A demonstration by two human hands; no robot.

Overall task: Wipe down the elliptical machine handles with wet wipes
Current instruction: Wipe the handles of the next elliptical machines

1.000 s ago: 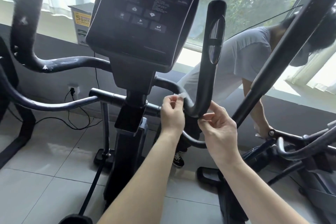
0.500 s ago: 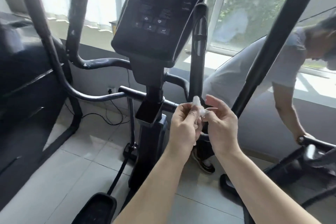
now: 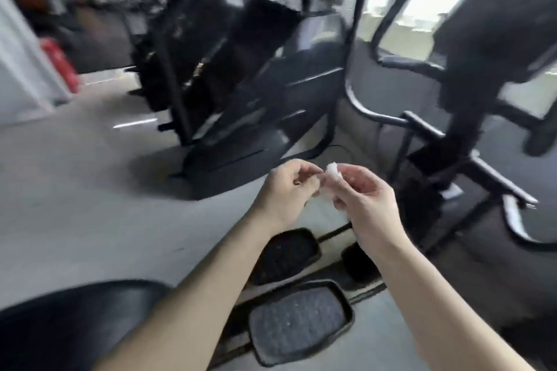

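Pinching wipe (image 3: 332, 171): L hand (image 3: 289, 190), R hand (image 3: 367, 205)

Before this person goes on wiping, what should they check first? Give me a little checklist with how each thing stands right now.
1. Wipe in hand: ok. The left hand and right hand both pinch the wet wipe between them.
2. Wipe opened out for wiping: not ok. It is a small bunched wad.
3. Wipe on a handle: not ok. The hands are in the air, apart from the handle up at the right.
4. Handle in view: ok, though blurred.
5. Wipe damp and clean enough: cannot tell; it is too small and blurred.
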